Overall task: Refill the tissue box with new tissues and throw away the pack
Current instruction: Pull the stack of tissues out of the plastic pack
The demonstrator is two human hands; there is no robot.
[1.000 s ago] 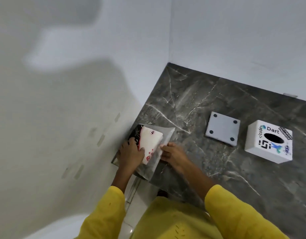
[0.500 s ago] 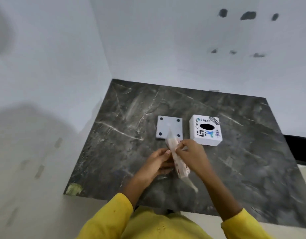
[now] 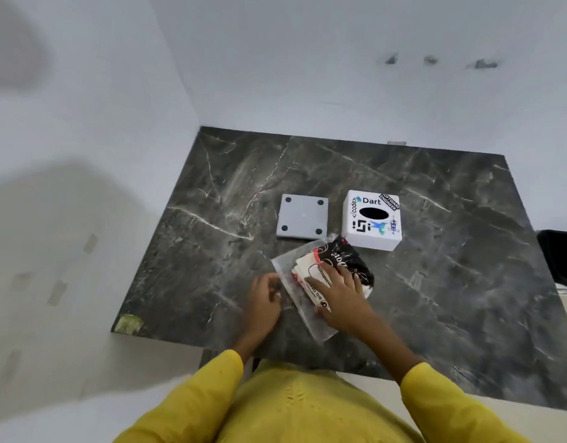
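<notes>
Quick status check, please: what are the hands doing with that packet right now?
Right hand flat on tissue pack. Left hand at its clear edge. Tissue box and grey base plate apart, untouched. Nothing blocking.

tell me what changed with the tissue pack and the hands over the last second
The tissue pack went from the counter's left edge, up between both hands, to lying flat in front of the tissue box. The right hand now presses flat on it; the left hand has its grip at the pack's clear edge. The box and the grey base plate stayed side by side on the counter.
</notes>
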